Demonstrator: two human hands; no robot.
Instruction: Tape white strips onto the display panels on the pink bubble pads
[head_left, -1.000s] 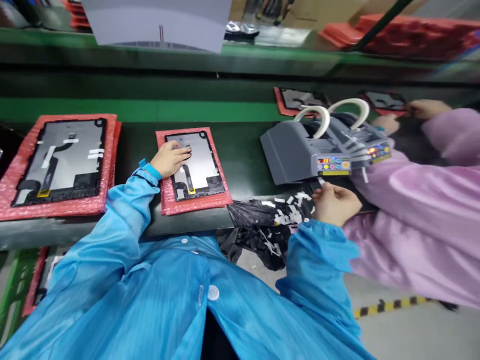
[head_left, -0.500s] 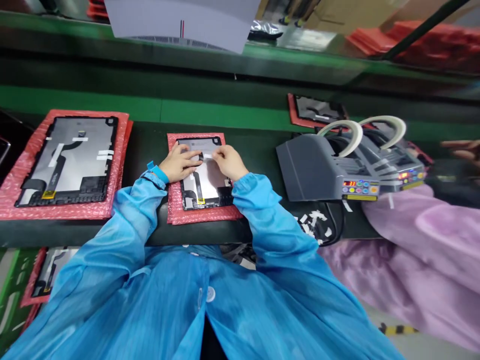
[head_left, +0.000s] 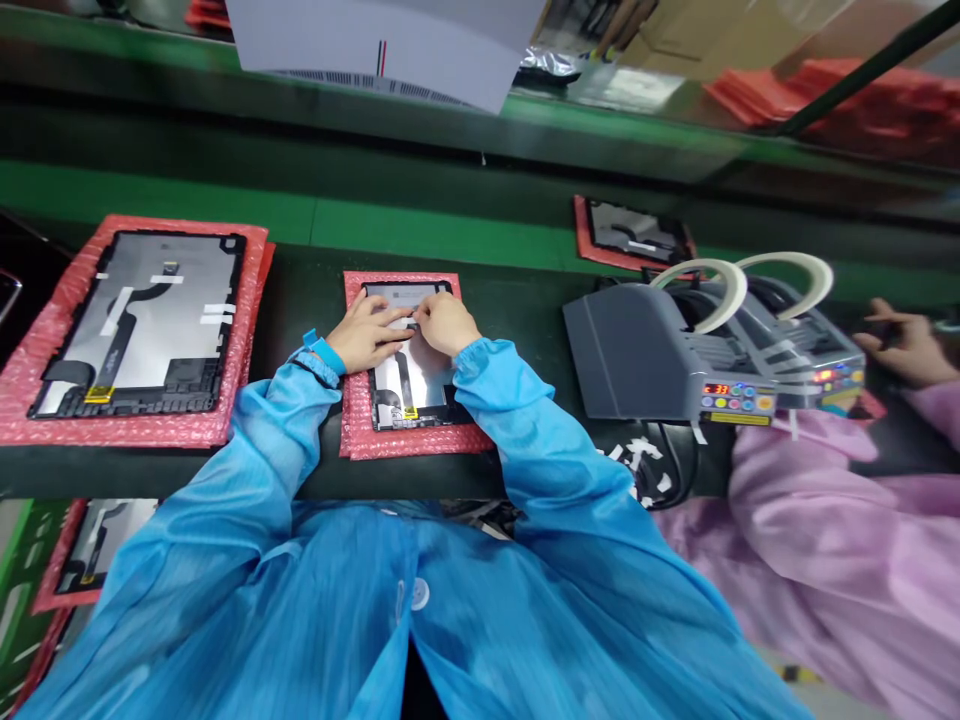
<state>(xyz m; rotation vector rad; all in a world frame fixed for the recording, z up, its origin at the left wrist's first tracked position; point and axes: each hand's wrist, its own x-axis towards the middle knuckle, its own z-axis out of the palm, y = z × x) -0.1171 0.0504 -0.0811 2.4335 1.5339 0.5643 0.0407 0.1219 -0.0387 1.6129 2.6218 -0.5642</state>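
A tablet screen panel [head_left: 429, 372] lies back side up on a red bubble-wrap pouch [head_left: 358, 425] in front of me. My left hand [head_left: 369, 334] rests on the panel's left side, its fingers spread out flat near the dark flex-cable connector. Thumb and fingertips of my right hand [head_left: 448, 324] are pinched together at that connector, pressing a short strip of white tape that the fingers mostly cover. A yellow-tipped flex cable [head_left: 406, 385] runs down the panel below my hands.
Left of me lies a larger panel [head_left: 154, 320] on stacked red pouches. At right stand two grey tape dispensers [head_left: 634, 350] with white tape rolls, tape scraps [head_left: 643, 455] and a cable below. Another panel [head_left: 630, 225] lies behind them. A co-worker's hand [head_left: 911, 345] is at far right.
My right hand has come from the tape dispenser to the panel with a strip of tape and moved in against the connector. My left hand has stayed on the panel.
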